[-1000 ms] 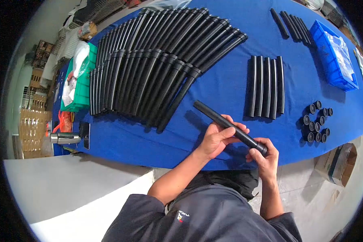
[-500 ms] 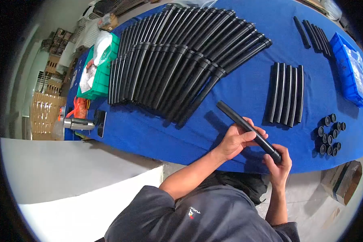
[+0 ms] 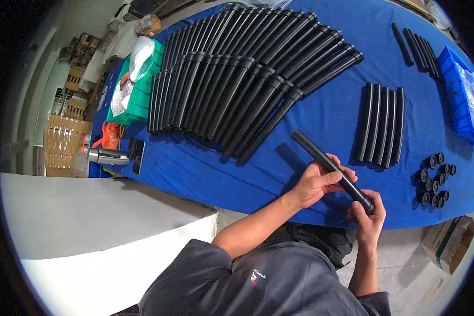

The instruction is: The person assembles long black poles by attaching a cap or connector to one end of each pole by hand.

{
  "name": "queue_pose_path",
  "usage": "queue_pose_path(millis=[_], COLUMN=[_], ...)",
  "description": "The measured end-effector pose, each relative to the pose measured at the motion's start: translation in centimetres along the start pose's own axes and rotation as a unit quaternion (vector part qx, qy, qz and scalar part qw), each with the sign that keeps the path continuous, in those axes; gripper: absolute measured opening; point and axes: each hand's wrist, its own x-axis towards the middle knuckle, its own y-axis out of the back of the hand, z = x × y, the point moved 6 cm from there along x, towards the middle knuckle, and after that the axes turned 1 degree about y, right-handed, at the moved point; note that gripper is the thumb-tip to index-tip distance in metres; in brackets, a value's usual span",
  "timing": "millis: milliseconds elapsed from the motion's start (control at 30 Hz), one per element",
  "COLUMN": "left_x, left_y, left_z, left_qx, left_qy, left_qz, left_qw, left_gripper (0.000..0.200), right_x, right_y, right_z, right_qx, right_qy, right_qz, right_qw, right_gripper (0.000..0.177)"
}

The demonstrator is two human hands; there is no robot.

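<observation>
Head view: one long, straight black cylindrical tube [image 3: 313, 150] is held aslant above the near edge of the table covered in blue cloth [image 3: 195, 181]. Its far end is free and points toward the large fanned array of black tubes fitted with collars [image 3: 226, 97].

Grip, left: the left hand [image 3: 314, 185] is partly closed about the middle of the tube, thumb on top, some fingers extended beyond it. Grip, right: the right hand [image 3: 369, 224] is closed more tightly at the near end, thumb and fingers round the slightly wider black collar [image 3: 368, 205]. Whether the collar is fully seated cannot be told; fingers cover part of it.

Surroundings: five loose black tubes [image 3: 383, 126] lie side by side beyond the right hand. A cluster of small round black caps [image 3: 429, 185] lies to their near right, well apart from the hands.

Handling, as judged: the tube appears stiff and fairly light, probably plastic, unlikely to bend under finger pressure. Its smooth, glossy wall may slip or roll in a loose grip. Fragility appears low, though the surface could scuff. Sound holding points are mid-length, for balance, and the collar end, where the wider band gives the fingers better purchase.
</observation>
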Motion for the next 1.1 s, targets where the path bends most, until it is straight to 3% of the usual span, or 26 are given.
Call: queue_pose_path(millis=[33,167,200,300,333,433,467,567,600,700,800,900,1000,1100], left_x=[0.0,-0.1,-0.1,0.1,0.1,0.0,-0.1,0.0,0.0,0.0,0.0,0.0,0.0,0.1], left_y=[0.0,-0.1,-0.1,-0.1,0.0,0.0,0.0,0.0,0.1,0.0,-0.2,0.1,0.1,0.2], left_z=[0.0,0.3,0.2,0.1,0.0,0.1,0.1,0.0,0.0,0.1,0.1,-0.1,-0.1,-0.1], left_qx=[-0.005,-0.007,-0.005,-0.004,-0.006,-0.003,0.000,0.003,0.004,0.008,0.012,0.013,0.009,0.012], left_qy=[0.003,0.003,0.004,0.007,0.009,0.009,0.009,0.012,0.012,0.011,0.012,0.014,0.015,0.012], left_qz=[0.001,-0.006,-0.006,-0.007,-0.006,-0.002,-0.001,0.000,-0.001,0.002,0.005,0.003,0.000,-0.001], left_qw=[1.000,1.000,1.000,1.000,1.000,1.000,1.000,1.000,1.000,1.000,1.000,1.000,1.000,1.000], left_gripper=[0.028,0.027,0.027,0.026,0.026,0.025,0.025,0.024,0.024,0.025,0.027,0.024,0.025,0.025], right_x=[0.0,-0.2,-0.1,-0.2,-0.3,-0.3,-0.1,-0.4,-0.3,-0.4,-0.3,-0.5,-0.4,-0.1], right_y=[-0.1,-0.4,0.1,0.9,0.4,0.0,-0.2,0.0,0.0,-0.2,0.0,0.4,0.1,0.7], right_z=[-0.3,-0.9,0.7,0.9,-1.0,-0.7,0.0,0.4,0.0,-0.7,1.0,0.0,-0.8,1.0], right_qx=[-0.052,0.069,0.109,-0.117,-0.259,-0.019,0.088,0.023,-0.049,-0.038,0.116,-0.124,-0.077,0.061], right_qy=[0.046,-0.010,-0.070,0.075,0.227,0.030,-0.034,-0.033,0.025,0.034,-0.065,0.098,0.086,-0.048], right_qz=[0.010,0.002,-0.024,0.023,0.023,0.019,-0.048,0.000,0.003,0.021,-0.024,0.030,0.033,-0.028], right_qw=[0.998,0.998,0.991,0.990,0.939,0.999,0.994,0.999,0.998,0.998,0.991,0.987,0.993,0.997], right_gripper=[0.035,0.032,0.034,0.038,0.041,0.033,0.033,0.035,0.033,0.033,0.032,0.029,0.028,0.028])
